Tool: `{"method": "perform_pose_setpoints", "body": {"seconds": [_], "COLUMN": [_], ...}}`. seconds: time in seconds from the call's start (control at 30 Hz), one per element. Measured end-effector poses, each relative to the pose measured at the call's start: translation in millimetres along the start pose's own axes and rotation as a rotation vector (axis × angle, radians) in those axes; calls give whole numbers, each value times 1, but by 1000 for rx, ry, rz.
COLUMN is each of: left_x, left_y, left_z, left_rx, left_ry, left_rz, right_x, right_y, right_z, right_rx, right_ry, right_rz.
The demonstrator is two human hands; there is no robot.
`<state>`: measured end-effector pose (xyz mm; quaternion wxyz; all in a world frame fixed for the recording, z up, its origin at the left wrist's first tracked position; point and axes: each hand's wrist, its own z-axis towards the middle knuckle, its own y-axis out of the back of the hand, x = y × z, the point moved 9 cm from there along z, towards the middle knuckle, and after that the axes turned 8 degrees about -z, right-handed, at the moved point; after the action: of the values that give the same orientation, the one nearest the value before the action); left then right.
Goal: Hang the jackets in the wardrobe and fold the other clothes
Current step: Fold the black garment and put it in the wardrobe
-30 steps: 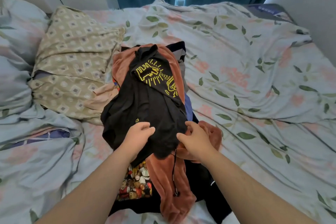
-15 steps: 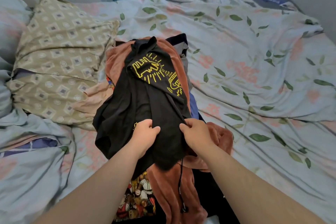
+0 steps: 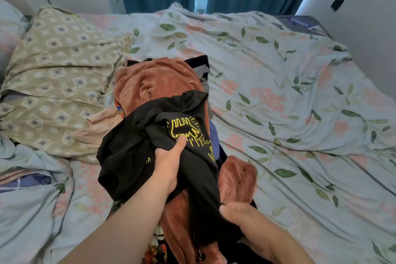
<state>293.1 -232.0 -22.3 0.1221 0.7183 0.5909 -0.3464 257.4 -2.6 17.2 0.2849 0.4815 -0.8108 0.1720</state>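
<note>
Fingers of left hand [image 3: 169,163] and right hand [image 3: 242,218] clutch the black T-shirt [image 3: 132,146], seemingly its hem; duvet [image 3: 289,103] spreads rightward.

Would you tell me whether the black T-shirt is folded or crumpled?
Crumpled: the black T-shirt is bunched in irregular creases, its yellow print twisted, gripped by the left hand and right hand.
</note>
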Motion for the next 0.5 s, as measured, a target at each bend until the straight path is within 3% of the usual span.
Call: {"method": "perform_pose_setpoints", "body": {"seconds": [0.07, 0.17, 0.23, 0.37, 0.43, 0.5], "left_x": [-2, 9, 16, 29, 35, 39], "left_y": [17, 28, 38, 59, 72, 83], "left_z": [0, -4, -12, -37, -44, -50], "left_rx": [-157, -114, -78, -4, -17, -28], "left_ry": [-51, 31, 93, 196, 233, 283], "left_rz": [-3, -7, -36, -11, 74, 189], "right_x": [-7, -21, -10, 57, 98, 121], "right_y": [-2, 0, 8, 29, 16, -4], "right_z": [0, 3, 10, 38, 55, 79], "right_rx": [57, 71, -71, -517, -564, -462], "right_ry": [-4, -66, -2, 256, 409, 447], "right_rz": [-183, -384, -379, -411, -567, -690]}}
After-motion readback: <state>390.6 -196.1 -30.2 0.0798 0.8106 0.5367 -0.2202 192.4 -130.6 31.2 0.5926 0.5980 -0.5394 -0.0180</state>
